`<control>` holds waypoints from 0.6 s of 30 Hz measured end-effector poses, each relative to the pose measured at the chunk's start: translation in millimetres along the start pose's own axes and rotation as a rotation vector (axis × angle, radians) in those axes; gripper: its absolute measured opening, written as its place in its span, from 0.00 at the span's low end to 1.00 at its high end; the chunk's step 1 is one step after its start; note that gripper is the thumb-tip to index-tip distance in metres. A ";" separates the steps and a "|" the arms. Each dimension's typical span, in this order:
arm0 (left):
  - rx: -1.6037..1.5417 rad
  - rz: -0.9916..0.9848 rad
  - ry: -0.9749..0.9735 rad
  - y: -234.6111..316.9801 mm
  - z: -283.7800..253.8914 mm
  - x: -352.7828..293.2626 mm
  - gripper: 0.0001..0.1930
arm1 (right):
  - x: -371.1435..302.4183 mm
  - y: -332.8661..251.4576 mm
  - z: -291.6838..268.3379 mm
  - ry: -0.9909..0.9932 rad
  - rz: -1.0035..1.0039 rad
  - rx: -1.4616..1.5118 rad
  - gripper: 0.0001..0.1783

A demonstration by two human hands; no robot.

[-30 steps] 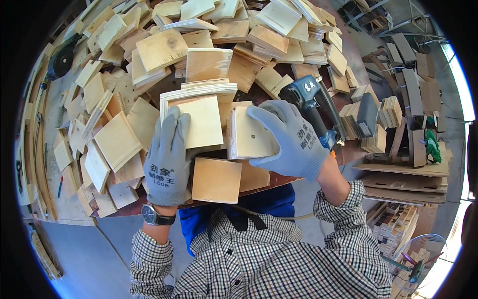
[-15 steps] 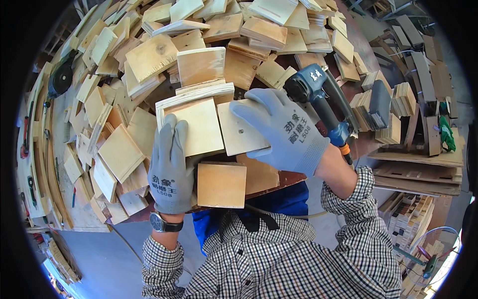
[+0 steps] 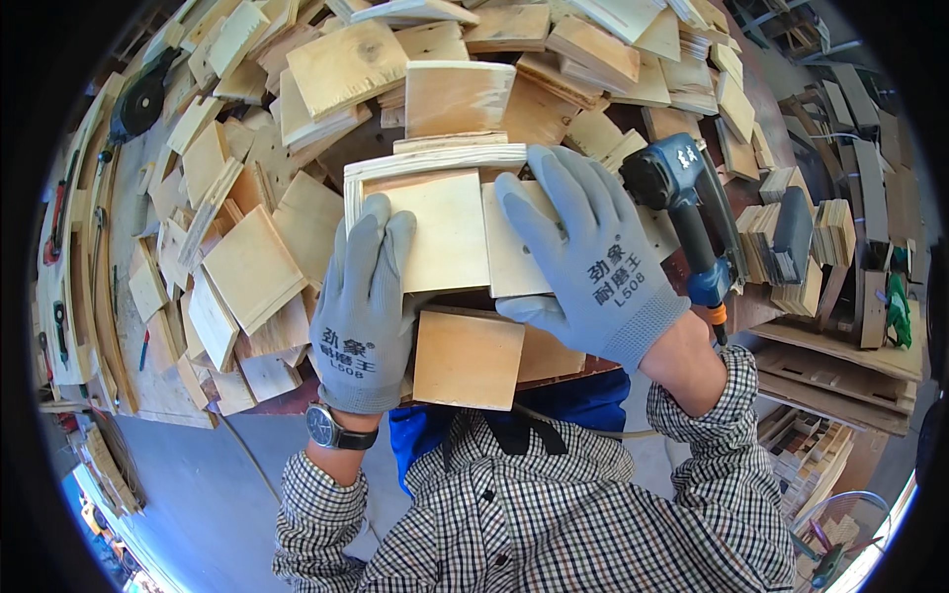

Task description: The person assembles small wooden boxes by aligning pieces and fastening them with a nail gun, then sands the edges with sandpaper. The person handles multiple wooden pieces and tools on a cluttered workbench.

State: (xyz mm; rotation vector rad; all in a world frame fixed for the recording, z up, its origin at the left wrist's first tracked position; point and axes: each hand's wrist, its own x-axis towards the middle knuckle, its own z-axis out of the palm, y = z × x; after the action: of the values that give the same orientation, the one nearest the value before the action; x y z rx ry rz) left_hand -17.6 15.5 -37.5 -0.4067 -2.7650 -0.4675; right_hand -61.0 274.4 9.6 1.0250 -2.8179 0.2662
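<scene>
Both of my hands wear grey gloves. My left hand [image 3: 364, 311] grips the left side of a pale plywood block [image 3: 445, 232], with its fingers along the block's left edge. Against that block's right edge lies a second plywood block [image 3: 516, 255], which my right hand [image 3: 598, 257] grips with its fingers over the face and its thumb at the lower edge. A narrow plywood strip [image 3: 440, 158] runs along the far side of both blocks, and my right fingertips reach its right end. Closer to me, a tan wooden block [image 3: 469, 358] sits at the table edge.
A blue-and-black nail gun [image 3: 692, 212] stands right of my right hand. Plywood pieces [image 3: 346, 69] are heaped across the far and left table. A black tape measure [image 3: 143, 99] lies at far left. Stacked blocks [image 3: 832, 234] and a grey-blue block [image 3: 791, 235] are at right.
The right-hand block has come in squarer against the left one along the strip. My right fingers have shifted up to the strip's end. The whole view has moved slightly.
</scene>
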 end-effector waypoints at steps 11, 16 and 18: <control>-0.024 -0.008 -0.031 3.8 -5.6 3.3 0.44 | -22.3 27.1 -16.2 -0.041 0.079 -0.065 0.48; -0.026 -0.013 -0.022 7.3 -8.1 4.7 0.44 | -25.6 22.3 -16.6 0.025 0.063 0.057 0.50; -0.016 -0.014 -0.023 3.8 -5.4 1.7 0.43 | -19.5 12.5 -9.1 0.045 0.018 0.106 0.50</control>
State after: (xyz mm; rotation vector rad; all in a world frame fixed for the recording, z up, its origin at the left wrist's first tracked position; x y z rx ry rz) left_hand -16.6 17.4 -31.0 -0.3993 -2.7899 -0.4910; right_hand -53.7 297.9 13.4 1.0013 -2.8003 0.4387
